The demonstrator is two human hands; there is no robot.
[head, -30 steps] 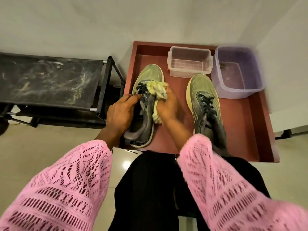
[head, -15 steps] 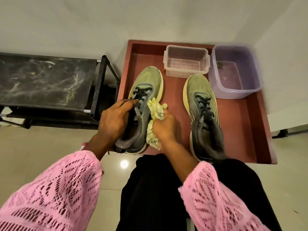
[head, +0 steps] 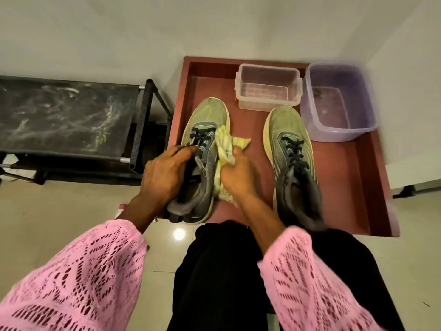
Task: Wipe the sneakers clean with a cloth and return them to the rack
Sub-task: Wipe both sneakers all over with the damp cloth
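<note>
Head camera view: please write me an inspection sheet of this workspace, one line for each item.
Surface: red-brown tray with raised edges, on a pale tiled floor.
Job's things: left sneaker and right sneaker stand on the tray, toes away from the person; yellow cloth lies against the left sneaker's side; black rack stands left of the tray.
Clutter: clear box and purple tub at the tray's far end.
Grippers: left hand holds the left sneaker; right hand grips the cloth.
Cables: nothing seen.
Surroundings: pale wall behind; pink sleeves in front.
</note>
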